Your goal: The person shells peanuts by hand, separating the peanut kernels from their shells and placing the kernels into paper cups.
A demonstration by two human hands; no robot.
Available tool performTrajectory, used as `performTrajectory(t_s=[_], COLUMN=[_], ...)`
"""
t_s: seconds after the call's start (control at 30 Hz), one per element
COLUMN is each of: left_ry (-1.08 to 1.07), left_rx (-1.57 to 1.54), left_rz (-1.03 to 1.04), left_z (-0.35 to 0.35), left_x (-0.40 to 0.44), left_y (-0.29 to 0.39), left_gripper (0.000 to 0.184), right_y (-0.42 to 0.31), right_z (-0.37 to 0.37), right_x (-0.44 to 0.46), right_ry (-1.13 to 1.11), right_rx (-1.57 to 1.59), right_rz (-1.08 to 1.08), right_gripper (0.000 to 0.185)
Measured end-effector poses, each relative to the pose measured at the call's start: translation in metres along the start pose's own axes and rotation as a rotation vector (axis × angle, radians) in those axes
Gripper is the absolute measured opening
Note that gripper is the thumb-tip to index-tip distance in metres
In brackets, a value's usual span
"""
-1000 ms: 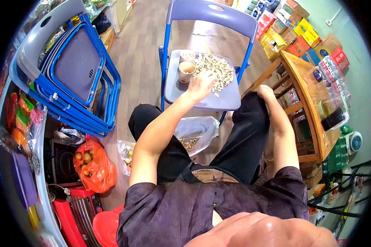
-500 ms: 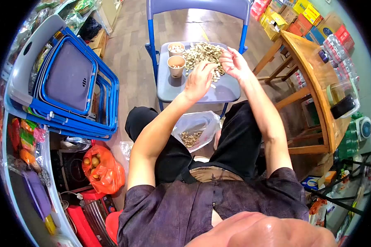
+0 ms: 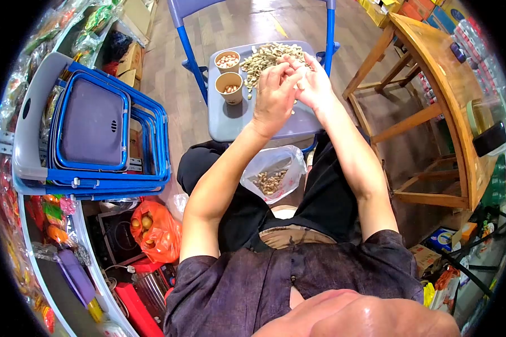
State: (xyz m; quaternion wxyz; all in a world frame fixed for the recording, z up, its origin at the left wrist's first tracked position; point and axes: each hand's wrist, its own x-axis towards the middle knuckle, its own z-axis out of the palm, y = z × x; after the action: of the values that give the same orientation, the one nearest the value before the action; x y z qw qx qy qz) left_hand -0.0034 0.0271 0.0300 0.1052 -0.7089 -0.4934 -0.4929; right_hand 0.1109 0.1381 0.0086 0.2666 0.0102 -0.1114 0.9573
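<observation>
The left hand [image 3: 274, 96] bends its grip over the right hand [image 3: 314, 85], palm up and loosely open; whether either holds anything, I cannot tell. Just beyond, a peanut heap [image 3: 267, 58] covers the chair seat [image 3: 225, 122], beside two paper cups [image 3: 229, 94].

Left hand [image 3: 274, 96] curls close to open right hand [image 3: 315, 89]; peanut heap [image 3: 260, 60] just beyond the fingers; paper cups [image 3: 229, 90] left of them.

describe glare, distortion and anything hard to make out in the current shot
Head view: fisheye distortion bows the wooden table, black corners ring the frame; head view: pale glare on the floor beyond the open chair; head view: the right hand looks bright, and fine detail between it and the left hand is unclear.
</observation>
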Motion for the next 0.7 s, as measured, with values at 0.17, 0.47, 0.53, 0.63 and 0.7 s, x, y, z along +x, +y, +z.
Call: performTrajectory(t_s=[0.17,0.47,0.53,0.63,0.7], left_ry=[-0.025,0.039,0.052,0.045,0.007], left_rx=[0.082,-0.272,-0.306,-0.328,-0.289], left_rz=[0.025,-0.361,-0.374,-0.385,-0.392], left_z=[0.008,-0.002,-0.002,-0.002,0.000], left_x=[-0.003,-0.008,-0.010,-0.015,-0.015], left_y=[-0.003,-0.009,-0.012,-0.015,-0.018], left_gripper=[0.033,0.013,0.012,0.013,0.012], right_y=[0.000,0.004,-0.002,-0.006,-0.008], right_z=[0.004,0.038,0.035,0.033,0.031], right_x=[-0.006,-0.027,-0.035,-0.042,-0.042], right_ry=[-0.022,0.374,0.390,0.357,0.320], right_rx=[-0.057,-0.735,-1.036,-1.168,-1.233], right_rz=[-0.002,-0.267,-0.260,-0.211,-0.183], right_gripper=[0.049,0.037,0.036,0.036,0.036])
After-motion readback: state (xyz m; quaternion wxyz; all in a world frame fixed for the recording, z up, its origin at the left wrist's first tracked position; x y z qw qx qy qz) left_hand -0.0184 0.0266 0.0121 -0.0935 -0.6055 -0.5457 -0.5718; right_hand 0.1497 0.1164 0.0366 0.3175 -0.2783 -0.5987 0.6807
